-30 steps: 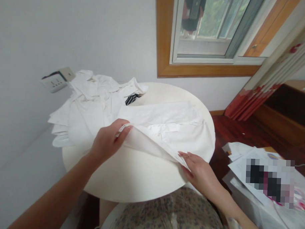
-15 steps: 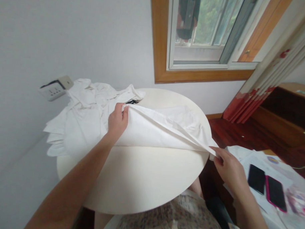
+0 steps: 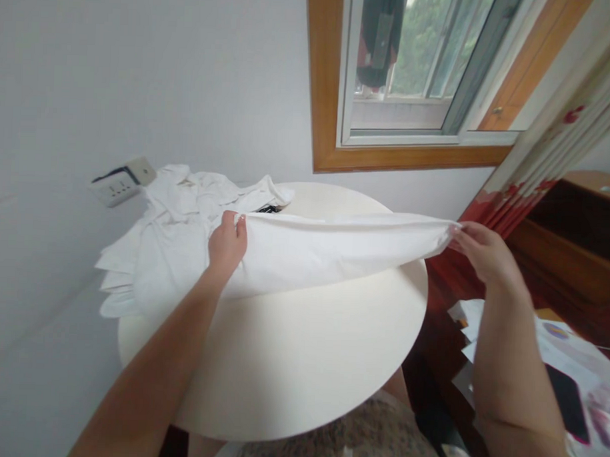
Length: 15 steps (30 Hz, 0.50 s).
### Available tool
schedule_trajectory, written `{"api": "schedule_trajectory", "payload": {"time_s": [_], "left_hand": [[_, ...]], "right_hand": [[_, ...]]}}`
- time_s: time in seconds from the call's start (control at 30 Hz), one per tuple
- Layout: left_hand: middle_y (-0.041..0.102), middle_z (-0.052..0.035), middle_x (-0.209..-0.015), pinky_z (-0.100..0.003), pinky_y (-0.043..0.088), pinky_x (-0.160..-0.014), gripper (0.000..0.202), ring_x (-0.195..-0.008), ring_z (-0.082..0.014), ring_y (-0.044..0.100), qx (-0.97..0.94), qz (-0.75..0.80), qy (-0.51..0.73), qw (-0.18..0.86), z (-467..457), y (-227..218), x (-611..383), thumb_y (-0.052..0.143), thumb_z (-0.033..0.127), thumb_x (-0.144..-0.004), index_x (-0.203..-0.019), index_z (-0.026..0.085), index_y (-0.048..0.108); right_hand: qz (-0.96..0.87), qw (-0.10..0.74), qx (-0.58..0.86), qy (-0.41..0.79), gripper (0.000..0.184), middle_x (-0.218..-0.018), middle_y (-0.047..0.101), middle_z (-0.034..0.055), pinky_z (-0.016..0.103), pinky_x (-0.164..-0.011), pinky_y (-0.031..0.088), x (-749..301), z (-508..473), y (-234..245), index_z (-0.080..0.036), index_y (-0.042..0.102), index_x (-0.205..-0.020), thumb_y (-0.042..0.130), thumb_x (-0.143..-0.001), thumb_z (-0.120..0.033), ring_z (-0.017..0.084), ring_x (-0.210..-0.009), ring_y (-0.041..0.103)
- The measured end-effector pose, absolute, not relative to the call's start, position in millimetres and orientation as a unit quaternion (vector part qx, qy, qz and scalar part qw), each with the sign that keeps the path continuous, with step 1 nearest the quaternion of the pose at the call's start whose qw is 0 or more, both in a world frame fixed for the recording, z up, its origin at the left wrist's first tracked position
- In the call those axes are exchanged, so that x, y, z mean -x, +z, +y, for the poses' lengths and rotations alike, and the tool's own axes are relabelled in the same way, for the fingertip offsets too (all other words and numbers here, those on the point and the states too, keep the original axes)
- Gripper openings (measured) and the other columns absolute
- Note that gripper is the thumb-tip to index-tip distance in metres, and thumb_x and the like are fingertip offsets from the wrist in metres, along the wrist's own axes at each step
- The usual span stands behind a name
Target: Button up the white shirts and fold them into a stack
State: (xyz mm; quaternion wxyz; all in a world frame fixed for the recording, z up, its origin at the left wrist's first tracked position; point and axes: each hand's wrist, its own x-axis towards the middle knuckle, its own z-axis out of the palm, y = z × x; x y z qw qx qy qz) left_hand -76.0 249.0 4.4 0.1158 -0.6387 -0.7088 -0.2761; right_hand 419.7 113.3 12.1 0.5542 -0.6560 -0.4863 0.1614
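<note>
A long piece of white cloth (image 3: 329,253) lies folded lengthwise across the white round table (image 3: 300,361). My left hand (image 3: 228,242) pinches its upper left corner, thumb and fingers closed on the edge. At the other end, my right hand (image 3: 484,251) grips the upper right corner and holds it lifted past the table's right rim. Between the hands the top edge runs nearly straight, and the lower fold rests on the table on the left side. Whether the cloth is a garment or a plain sheet I cannot tell.
A heap of white cloth (image 3: 180,211) covers the table's left side, against the wall, with a small black patterned item (image 3: 269,209) by it. A wall socket (image 3: 119,185) is behind. At right, papers (image 3: 575,351) and a phone (image 3: 566,401) lie on a lower surface.
My right hand has moved up and away from me, carrying the cloth's right end from the near rim to the far side. My left hand keeps its hold, shifted slightly left.
</note>
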Motion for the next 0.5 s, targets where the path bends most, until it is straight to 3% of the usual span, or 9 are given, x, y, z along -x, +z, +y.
{"api": "schedule_trajectory", "payload": {"time_s": [0.1, 0.23, 0.33, 0.5], "left_hand": [[0.071, -0.0161, -0.091, -0.034, 0.045, -0.069, 0.047, -0.087, -0.0311, 0.067, 0.630, -0.727, -0.248, 0.117, 271, 5, 78, 0.023, 0.043, -0.098, -0.124, 0.014, 0.050], [0.070, -0.0197, -0.093, -0.036, 0.046, -0.070, 0.048, -0.088, -0.0319, 0.068, 0.630, -0.741, -0.205, 0.109, 290, -11, 76, 0.022, 0.039, -0.098, -0.125, 0.010, 0.049], [0.071, -0.0194, -0.091, -0.036, 0.047, -0.070, 0.046, -0.087, -0.0322, 0.068, 0.630, -0.753, -0.168, 0.094, 294, -32, 76, 0.023, 0.037, -0.098, -0.124, 0.010, 0.050], [0.071, -0.0177, -0.089, -0.037, 0.047, -0.069, 0.043, -0.087, -0.0328, 0.068, 0.645, -0.742, -0.148, 0.106, 295, -49, 79, 0.024, 0.036, -0.098, -0.121, 0.012, 0.051]], "right_hand": [[-0.450, 0.546, 0.663, 0.247, 0.029, -0.097, 0.070, 0.0070, 0.028, -0.068, 0.051, -407, 179, 17, -0.018, 0.061, -0.107, 0.046, -0.089, -0.034, 0.016, -0.075, 0.064], [-0.471, 0.340, 0.810, 0.082, 0.036, -0.107, 0.069, 0.0125, 0.026, -0.076, 0.047, -374, 245, -1, -0.013, 0.063, -0.112, 0.038, -0.095, -0.032, 0.019, -0.091, 0.063], [-0.472, 0.303, 0.826, 0.058, 0.034, -0.114, 0.068, 0.0163, 0.031, -0.085, 0.044, -356, 261, -25, -0.014, 0.064, -0.115, 0.043, -0.095, -0.032, 0.024, -0.104, 0.061], [-0.478, 0.253, 0.841, 0.006, 0.042, -0.108, 0.069, 0.0201, 0.035, -0.083, 0.043, -350, 264, -49, -0.014, 0.062, -0.120, 0.033, -0.100, -0.037, 0.027, -0.102, 0.063]]}}
